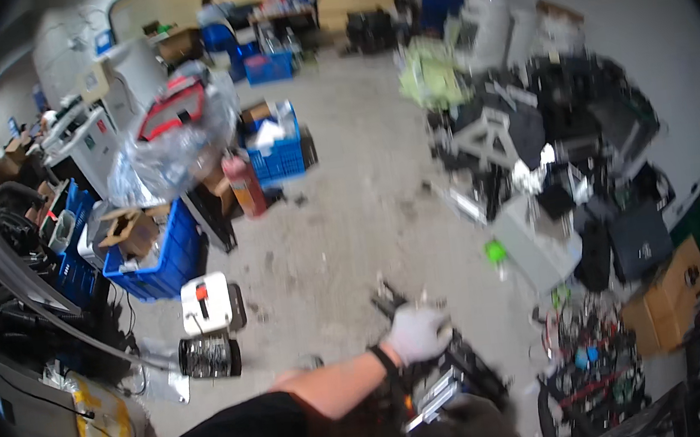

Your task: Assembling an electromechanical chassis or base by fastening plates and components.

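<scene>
My left hand, in a white glove with a black band at the wrist, reaches across from the lower left. It is over a dark heap of parts on the floor. Its fingers are blurred, so whether they grip anything does not show. A silver metal bar-like piece lies just below the hand, and a dark narrow part sticks out beyond it. My right hand does not show. A dark rounded shape at the lower edge is too blurred to name.
A white box-shaped container and a dark cylinder stand left. Behind them are blue crates and a red fire extinguisher. Rightward lie a grey panel, heaped scrap and tangled cables. A person is far back.
</scene>
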Demonstrator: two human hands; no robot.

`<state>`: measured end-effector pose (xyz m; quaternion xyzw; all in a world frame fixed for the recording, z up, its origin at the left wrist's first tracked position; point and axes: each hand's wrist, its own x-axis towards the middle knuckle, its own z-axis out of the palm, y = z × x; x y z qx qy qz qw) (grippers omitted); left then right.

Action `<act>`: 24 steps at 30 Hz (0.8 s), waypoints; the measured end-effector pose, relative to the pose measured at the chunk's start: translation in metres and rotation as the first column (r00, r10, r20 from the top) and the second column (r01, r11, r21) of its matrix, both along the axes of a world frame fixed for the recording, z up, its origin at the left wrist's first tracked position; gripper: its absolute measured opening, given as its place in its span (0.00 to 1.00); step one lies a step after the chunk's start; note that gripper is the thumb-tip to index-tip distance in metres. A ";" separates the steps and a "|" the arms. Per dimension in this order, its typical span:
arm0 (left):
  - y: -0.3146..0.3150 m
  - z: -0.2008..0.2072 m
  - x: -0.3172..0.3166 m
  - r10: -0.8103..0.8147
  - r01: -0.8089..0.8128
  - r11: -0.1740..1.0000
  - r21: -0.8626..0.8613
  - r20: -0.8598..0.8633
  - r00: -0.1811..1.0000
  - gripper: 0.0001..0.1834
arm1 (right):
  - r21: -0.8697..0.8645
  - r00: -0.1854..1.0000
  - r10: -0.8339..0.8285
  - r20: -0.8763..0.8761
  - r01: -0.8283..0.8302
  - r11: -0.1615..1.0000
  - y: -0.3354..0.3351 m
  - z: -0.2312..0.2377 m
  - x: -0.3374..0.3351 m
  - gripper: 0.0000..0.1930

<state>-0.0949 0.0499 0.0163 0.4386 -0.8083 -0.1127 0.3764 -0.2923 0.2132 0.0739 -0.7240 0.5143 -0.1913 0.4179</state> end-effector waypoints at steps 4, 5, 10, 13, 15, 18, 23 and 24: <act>-0.015 0.014 -0.016 0.004 -0.004 1.000 0.003 -0.038 0.999 0.10 | -0.112 0.992 0.072 0.103 -0.061 0.992 0.009 -0.048 0.043 0.08; -0.018 0.021 -0.019 0.009 -0.010 0.999 0.051 0.008 1.000 0.10 | -0.043 0.995 0.071 0.064 -0.068 0.997 0.007 -0.043 0.049 0.07; -0.028 0.018 -0.013 0.005 -0.005 1.000 0.006 0.055 0.998 0.11 | -0.254 0.997 0.009 -0.076 -0.028 0.967 -0.009 -0.006 0.036 0.08; -0.019 0.006 -0.002 0.029 -0.030 0.999 0.033 0.050 0.998 0.12 | -0.413 0.902 -0.428 0.062 0.414 0.811 -0.025 0.006 -0.008 0.13; -0.012 0.005 -0.007 0.017 -0.018 0.999 0.029 0.044 0.999 0.13 | -0.192 0.867 -0.498 -0.005 0.488 0.851 -0.019 -0.017 -0.046 0.23; -0.005 0.007 -0.016 -0.017 0.017 1.000 0.011 0.026 1.000 0.11 | -0.134 0.968 -0.033 -0.247 -0.001 0.991 -0.012 -0.093 -0.105 0.26; -0.004 0.010 -0.009 -0.005 0.004 1.000 0.022 0.041 0.999 0.11 | 0.331 0.968 -0.129 -0.214 0.197 0.923 -0.062 -0.078 -0.088 0.22; -0.006 0.008 -0.008 0.008 -0.010 0.999 0.034 0.051 0.999 0.11 | 0.536 0.985 -0.123 -0.117 0.167 0.827 -0.067 -0.052 -0.074 0.23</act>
